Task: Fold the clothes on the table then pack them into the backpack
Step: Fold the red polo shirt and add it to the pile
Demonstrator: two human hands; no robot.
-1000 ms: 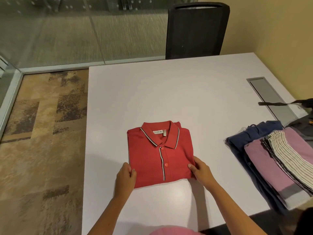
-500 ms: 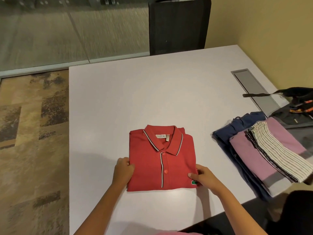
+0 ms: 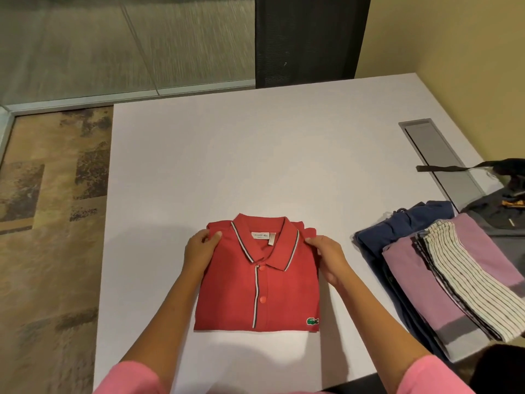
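A red polo shirt (image 3: pixel 284 297) lies folded into a neat rectangle on the white table (image 3: pixel 255 166), collar facing away from me. My left hand (image 3: pixel 200 248) pinches its upper left shoulder corner. My right hand (image 3: pixel 326 251) pinches the upper right shoulder corner. To the right sits a stack of folded clothes: a navy garment (image 3: pixel 403 228) at the bottom, a purple one (image 3: pixel 420 277) over it and a striped one (image 3: pixel 466 282) on top. The dark backpack (image 3: pixel 502 203) lies at the far right edge, partly cut off.
A black chair (image 3: pixel 309 38) stands at the table's far side. A grey cable hatch (image 3: pixel 437 155) is set into the table at right, with a backpack strap (image 3: pixel 443 168) lying across it. Patterned carpet lies to the left, a yellow wall to the right.
Both hands slid from the shirt's lower side edges up to its shoulder corners by the collar. The shirt stays folded on the table.
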